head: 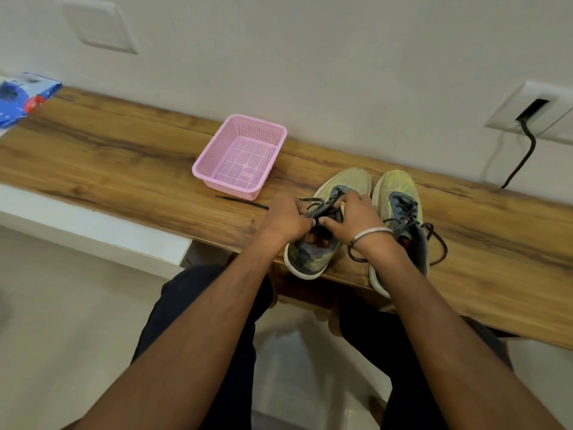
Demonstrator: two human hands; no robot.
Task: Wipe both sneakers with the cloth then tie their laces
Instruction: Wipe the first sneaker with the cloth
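While both my hands pinch the dark laces [313, 202] over the left sneaker [325, 225], its long axis runs straight away from me on the tabletop [124, 156]; left hand [285, 220] and right hand [353, 217] sit equally near, thumbs almost touching.

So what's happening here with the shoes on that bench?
A person sits at a wooden bench working on a pair of sneakers. Both hands, the left hand and the right hand, pinch the dark laces of the left sneaker, apparently tying them. The right sneaker stands beside it with its laces hanging loose. A pink basket sits nearby, with a loose dark lace in front of it. No cloth is in sight.
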